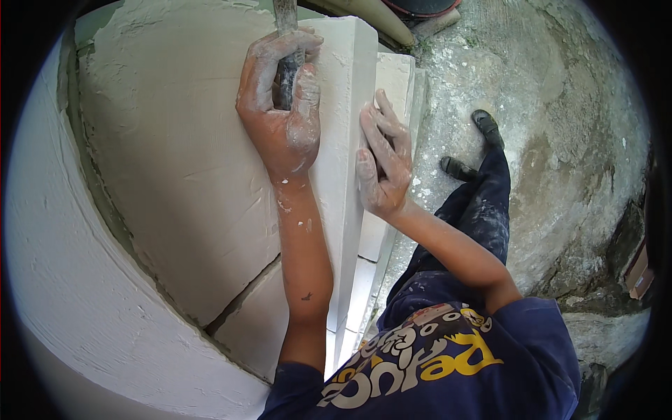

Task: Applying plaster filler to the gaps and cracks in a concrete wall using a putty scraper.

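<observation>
Left hand [280, 105]: gripping narrow dark-handled metal tool [285, 17], apparently dressing white flat-topped plastered ledge [339, 133]. Right hand [385, 157]: half-curling, seemingly empty. Next stroke: probably needing steady grip.

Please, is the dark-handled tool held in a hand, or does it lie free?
Held: the left hand curls its fingers and thumb around the tool's dark handle; its grey end sticks out beyond them.

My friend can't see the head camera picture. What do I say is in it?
The person's left hand, dusted white, grips a dark-handled tool by a long white block. The right hand, also dusty, is partly open near the block's right edge. Further right, dark shoes stand on stained concrete ground.
</observation>
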Demonstrator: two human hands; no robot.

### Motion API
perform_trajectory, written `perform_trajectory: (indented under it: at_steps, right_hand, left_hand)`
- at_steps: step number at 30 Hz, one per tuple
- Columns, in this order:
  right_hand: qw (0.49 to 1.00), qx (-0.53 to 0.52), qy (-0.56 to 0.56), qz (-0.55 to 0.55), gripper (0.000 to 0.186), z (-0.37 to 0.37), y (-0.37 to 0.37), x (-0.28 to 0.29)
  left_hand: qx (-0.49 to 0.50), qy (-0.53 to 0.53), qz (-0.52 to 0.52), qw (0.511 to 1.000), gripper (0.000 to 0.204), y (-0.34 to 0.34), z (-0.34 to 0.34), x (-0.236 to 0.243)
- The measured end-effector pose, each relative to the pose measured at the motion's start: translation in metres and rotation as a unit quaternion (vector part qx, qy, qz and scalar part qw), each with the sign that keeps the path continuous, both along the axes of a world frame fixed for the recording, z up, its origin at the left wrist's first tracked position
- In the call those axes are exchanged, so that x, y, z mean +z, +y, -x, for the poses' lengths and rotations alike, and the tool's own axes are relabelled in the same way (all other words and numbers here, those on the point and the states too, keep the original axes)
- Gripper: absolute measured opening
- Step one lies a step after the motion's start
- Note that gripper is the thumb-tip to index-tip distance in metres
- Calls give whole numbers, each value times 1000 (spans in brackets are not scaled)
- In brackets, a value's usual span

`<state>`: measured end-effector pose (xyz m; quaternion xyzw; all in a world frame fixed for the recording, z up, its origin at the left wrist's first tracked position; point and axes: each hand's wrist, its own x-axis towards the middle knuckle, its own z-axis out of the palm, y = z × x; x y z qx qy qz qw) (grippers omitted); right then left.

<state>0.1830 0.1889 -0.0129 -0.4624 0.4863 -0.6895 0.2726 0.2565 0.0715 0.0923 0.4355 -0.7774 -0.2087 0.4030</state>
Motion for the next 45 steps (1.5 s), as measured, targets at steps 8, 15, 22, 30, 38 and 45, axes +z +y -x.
perform_trajectory:
  at_steps: [8, 15, 22, 30, 38, 45]
  right_hand:
    - [995, 27, -86, -34, 35, -12, 40, 3]
    - [985, -40, -150, -71, 31, -3, 0, 15]
    - [996, 10, -91, 13, 41, -16, 11, -7]
    - [992, 90, -46, -72, 62, -16, 55, 17]
    - [974, 116, -142, -136, 68, -4, -12, 16]
    - [981, 150, -63, -104, 62, -5, 24, 11]
  left_hand:
    - [-5, 19, 8, 1000, 19, -4, 2, -1]
    - [10, -2, -14, 1000, 19, 0, -1, 0]
    - [10, 39, -10, 999, 17, 0, 5, -2]
    - [7, 50, -21, 999, 17, 2, 7, -1]
    - [16, 24, -2, 1000, 19, -1, -2, -4]
    - [-16, 14, -12, 1000, 20, -1, 2, 1]
